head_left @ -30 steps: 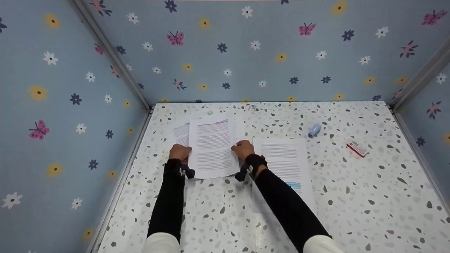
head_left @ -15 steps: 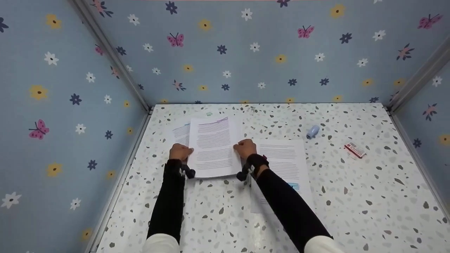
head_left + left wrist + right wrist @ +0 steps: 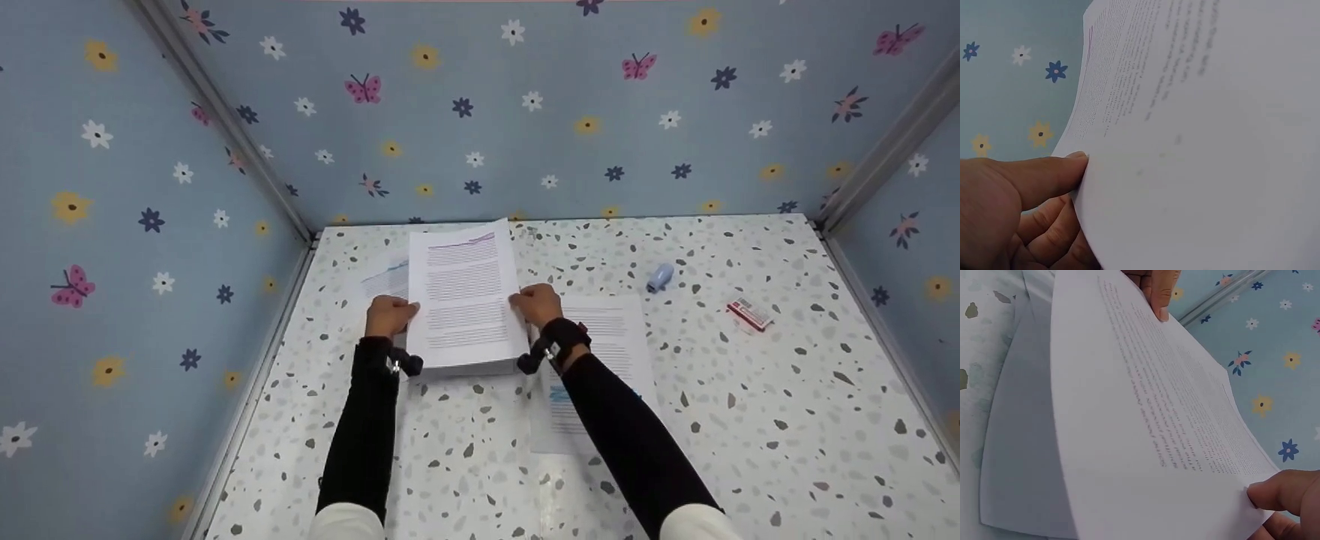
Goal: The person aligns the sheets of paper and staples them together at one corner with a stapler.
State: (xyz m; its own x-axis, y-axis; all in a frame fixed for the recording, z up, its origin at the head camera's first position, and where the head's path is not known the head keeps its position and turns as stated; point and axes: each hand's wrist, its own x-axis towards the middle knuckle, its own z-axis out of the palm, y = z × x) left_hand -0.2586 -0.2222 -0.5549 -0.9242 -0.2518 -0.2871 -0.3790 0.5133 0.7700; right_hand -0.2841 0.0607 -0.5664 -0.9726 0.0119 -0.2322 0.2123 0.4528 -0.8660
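"While the left hand pinches one side edge of the printed sheet, what does the right hand do?"

"It pinches the opposite edge, thumb in front and fingers curled behind. Both grips are closed on the paper."

"Where is the sheet?"

"Held up over the left part of the speckled table, bowed between the hands, with purple marking along its top lines."

"Anything under it?"

"The right wrist view shows a lower page beneath. A blue-marked page sticks out at the left; I can't tell whether they are the same."

"And to the right?"

"A highlighted page, partly hidden by the right forearm, then a light-blue object and a small red-and-white item."
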